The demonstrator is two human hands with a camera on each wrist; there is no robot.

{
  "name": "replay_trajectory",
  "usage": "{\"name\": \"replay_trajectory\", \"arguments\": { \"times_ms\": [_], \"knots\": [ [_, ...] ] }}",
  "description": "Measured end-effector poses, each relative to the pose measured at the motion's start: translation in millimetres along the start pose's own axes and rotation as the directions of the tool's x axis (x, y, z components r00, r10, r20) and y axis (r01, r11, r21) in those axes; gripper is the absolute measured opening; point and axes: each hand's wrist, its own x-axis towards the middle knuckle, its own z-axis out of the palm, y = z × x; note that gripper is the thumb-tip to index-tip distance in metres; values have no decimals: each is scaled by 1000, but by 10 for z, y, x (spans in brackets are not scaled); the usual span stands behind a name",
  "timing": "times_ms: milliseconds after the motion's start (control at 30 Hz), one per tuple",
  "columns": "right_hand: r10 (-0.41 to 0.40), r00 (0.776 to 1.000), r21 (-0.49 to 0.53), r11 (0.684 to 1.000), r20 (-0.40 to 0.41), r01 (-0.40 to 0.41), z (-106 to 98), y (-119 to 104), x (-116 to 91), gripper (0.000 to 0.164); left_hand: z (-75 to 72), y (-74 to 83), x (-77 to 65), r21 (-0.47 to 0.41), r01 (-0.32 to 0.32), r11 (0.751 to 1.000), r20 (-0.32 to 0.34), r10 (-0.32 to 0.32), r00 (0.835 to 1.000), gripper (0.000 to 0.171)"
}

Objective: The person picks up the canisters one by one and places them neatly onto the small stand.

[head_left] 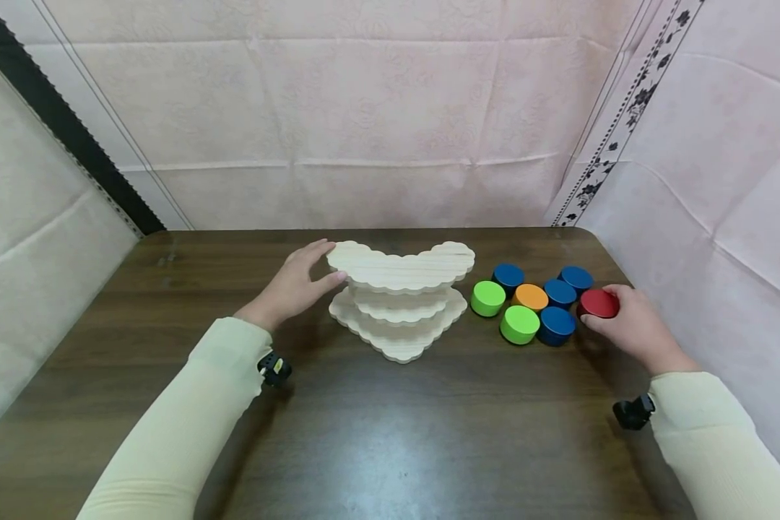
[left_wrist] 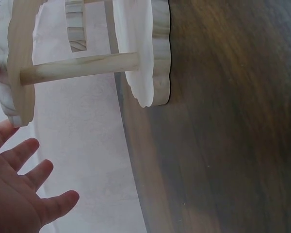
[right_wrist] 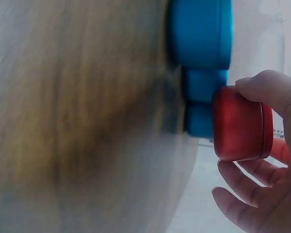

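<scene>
Right hand [head_left: 638,326] pinching a red tin [head_left: 599,303] beside blue tins [head_left: 557,325]; left hand [head_left: 294,284] touching a wooden stand [head_left: 399,269].
The right hand's thumb and fingertips are closing to just the tin's width, holding it slightly above the surface [head_left: 390,440]; its satin, metal-like skin is suggesting something light, stiff and a little slippery, likelier to dent than break, so a grip around the curved side, below the lid seam, should be serving best. The left hand is holding nothing, its fingers spreading loosely, thumb and forefinger touching the top tier's edge. Pale, striped, scalloped boards are making up the stand, a smooth round post [left_wrist: 80,68] joining them.
</scene>
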Motion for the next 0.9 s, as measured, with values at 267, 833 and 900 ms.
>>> {"name": "replay_trajectory", "arguments": {
  "times_ms": [267, 833, 900],
  "knots": [
    [-27, 999, 6, 1000, -42, 27, -56, -332, -14, 76, 16, -23, -16, -13, 12, 1000, -12, -13, 1000, 69],
    [-134, 986, 77, 987, -102, 143, -155, -1125, -172, 68, 35, 25, -31, -58, 36, 998, -29, -38, 999, 70],
    [-149, 985, 77, 985, -91, 156, -165, -1230, -162, 68, 39, 27, -31, -59, 43, 997, -29, -44, 999, 71]
  ]
}}
